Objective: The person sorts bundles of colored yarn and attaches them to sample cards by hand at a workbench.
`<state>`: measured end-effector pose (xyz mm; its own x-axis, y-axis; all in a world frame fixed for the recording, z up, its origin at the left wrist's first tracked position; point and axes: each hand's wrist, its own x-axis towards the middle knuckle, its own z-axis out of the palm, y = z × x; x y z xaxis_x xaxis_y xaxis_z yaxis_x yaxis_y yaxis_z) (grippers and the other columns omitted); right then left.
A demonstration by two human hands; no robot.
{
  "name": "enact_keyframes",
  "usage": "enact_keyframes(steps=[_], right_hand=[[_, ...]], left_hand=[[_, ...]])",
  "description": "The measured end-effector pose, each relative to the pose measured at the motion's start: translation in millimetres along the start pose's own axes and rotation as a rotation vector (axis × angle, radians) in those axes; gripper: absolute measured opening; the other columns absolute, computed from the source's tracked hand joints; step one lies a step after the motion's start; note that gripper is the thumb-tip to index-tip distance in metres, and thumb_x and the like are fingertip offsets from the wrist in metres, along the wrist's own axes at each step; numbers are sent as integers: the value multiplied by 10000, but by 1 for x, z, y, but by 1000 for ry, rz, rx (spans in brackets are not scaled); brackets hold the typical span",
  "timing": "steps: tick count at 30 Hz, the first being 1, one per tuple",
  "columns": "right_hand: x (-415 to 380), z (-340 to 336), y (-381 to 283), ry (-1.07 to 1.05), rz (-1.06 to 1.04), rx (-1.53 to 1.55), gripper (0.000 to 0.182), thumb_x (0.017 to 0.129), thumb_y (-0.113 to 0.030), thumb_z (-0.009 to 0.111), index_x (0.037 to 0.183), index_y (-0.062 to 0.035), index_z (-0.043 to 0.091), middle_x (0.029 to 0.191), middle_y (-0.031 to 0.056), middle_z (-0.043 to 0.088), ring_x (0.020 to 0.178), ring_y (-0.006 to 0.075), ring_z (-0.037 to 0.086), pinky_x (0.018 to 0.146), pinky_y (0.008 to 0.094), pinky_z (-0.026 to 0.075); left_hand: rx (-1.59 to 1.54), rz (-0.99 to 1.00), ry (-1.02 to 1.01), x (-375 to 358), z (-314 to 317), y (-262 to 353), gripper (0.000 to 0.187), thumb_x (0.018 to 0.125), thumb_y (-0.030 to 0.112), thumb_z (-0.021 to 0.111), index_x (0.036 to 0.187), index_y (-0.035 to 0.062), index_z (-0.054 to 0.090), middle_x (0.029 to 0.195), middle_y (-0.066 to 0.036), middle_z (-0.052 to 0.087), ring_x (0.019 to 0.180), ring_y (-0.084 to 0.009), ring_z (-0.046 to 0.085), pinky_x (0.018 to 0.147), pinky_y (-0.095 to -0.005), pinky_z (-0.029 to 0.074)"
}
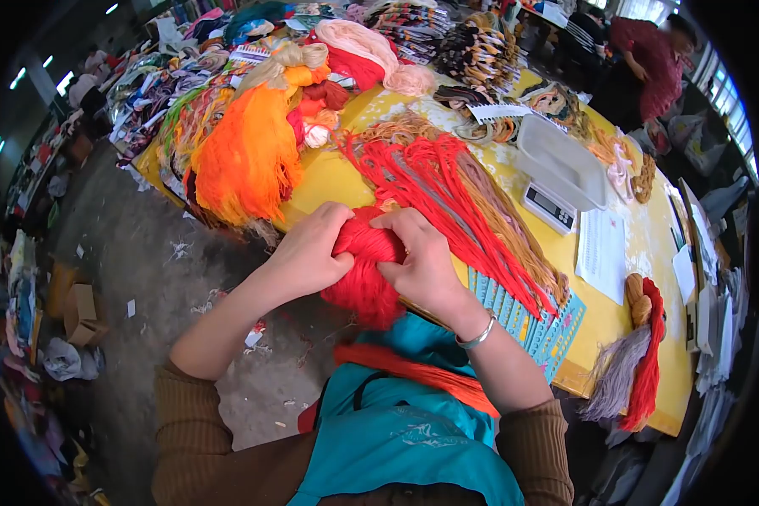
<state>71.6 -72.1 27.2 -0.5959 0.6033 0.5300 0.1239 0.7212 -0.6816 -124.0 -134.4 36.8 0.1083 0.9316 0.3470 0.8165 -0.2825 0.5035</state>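
A thick red skein of thread [369, 244] is gripped between my two hands at the near edge of the table. My left hand [310, 249] closes on its left side, thumb pressed into the strands. On the other side, the fingers and thumb of my right hand [417, 253] pinch the same skein; a bracelet circles that wrist. The loose red ends hang below the table edge. Just beyond lie long red strands [455, 202] beside brown ones [514, 228], reaching over blue punched cards [531, 329]. An orange skein [422, 375] rests across my teal apron [396, 438].
Orange and yellow hanks [253, 152] spill over the table's left edge. A digital scale [550, 207] with a clear plastic tray [565, 160] stands at right, near a printed sheet [601, 253]. More skeins [641, 354] lie at the right corner. Another person [649, 63] stands at the far right.
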Motion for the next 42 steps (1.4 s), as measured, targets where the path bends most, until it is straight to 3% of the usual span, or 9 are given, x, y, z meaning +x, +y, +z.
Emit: enact_keyframes(steps=[5, 11, 15, 21, 24, 27, 36, 39, 42], right_hand=[[-1, 1, -4, 21, 63, 24, 400, 622, 17, 708, 1006, -28, 605, 961, 161, 615, 951, 352, 594, 822, 404, 499], [-3, 1, 2, 42, -81, 123, 349, 646, 39, 681, 978, -19, 591, 904, 110, 622, 891, 284, 610, 775, 338, 498], [2, 7, 32, 127, 431, 1013, 316, 761, 97, 588, 1044, -42, 563, 971, 6, 611, 896, 87, 579, 795, 245, 469], [7, 15, 27, 101, 617, 1043, 392, 799, 70, 573, 1176, -34, 546, 1088, 50, 613, 1016, 147, 589, 867, 274, 472], [6, 17, 5, 162, 197, 371, 584, 788, 72, 578, 1345, -13, 426, 1281, 129, 531, 1204, 208, 516, 993, 314, 424], [6, 27, -2, 93, 144, 141, 599, 748, 81, 604, 1326, -4, 472, 1185, 167, 594, 1150, 265, 560, 981, 325, 429], [-1, 23, 14, 119, 80, 385, 435, 795, 106, 563, 1217, 1, 588, 1174, 157, 637, 1079, 240, 610, 951, 332, 467], [-1, 24, 16, 166, 179, 694, 385, 843, 118, 535, 1208, 6, 590, 1184, 97, 637, 1090, 179, 586, 975, 311, 452], [-2, 24, 21, 86, 284, 976, 364, 866, 120, 524, 1204, 2, 589, 1170, 80, 635, 1084, 167, 584, 980, 295, 444]], left_hand=[[-4, 51, 62, 8, -4, -21, 248, 731, 14, 572, 979, 5, 563, 944, -160, 589, 911, -350, 601, 779, -397, 492], [-1508, -525, 171, 5, -11, -29, 494, 622, -32, 463, 1100, -55, 588, 1009, -100, 650, 972, -232, 623, 936, -366, 483], [-1886, -529, 116, -13, -11, -33, 523, 656, 8, 479, 1175, -39, 535, 1041, -109, 627, 971, -228, 601, 962, -422, 469], [-1740, -556, 124, -3, -29, -22, 381, 715, 95, 508, 1081, -5, 543, 886, -78, 593, 865, -213, 579, 895, -354, 442], [-1659, -488, 52, -6, -30, -19, 412, 754, 110, 493, 1143, -21, 529, 907, -99, 615, 886, -214, 591, 900, -361, 450], [-1561, -443, -33, -10, -34, -9, 460, 772, 88, 475, 1211, -43, 513, 995, -119, 642, 942, -223, 615, 936, -366, 448], [-1401, -428, 84, -15, -45, -21, 458, 801, 116, 462, 1209, -84, 520, 1042, -180, 668, 969, -271, 654, 945, -399, 477], [-1656, -537, 302, -12, -40, -34, 282, 812, 185, 441, 866, -23, 625, 758, -115, 637, 759, -272, 610, 836, -365, 473], [-1897, -311, 142, -10, -43, -43, 285, 830, 232, 427, 848, 2, 593, 663, -74, 577, 713, -231, 592, 756, -346, 473]])
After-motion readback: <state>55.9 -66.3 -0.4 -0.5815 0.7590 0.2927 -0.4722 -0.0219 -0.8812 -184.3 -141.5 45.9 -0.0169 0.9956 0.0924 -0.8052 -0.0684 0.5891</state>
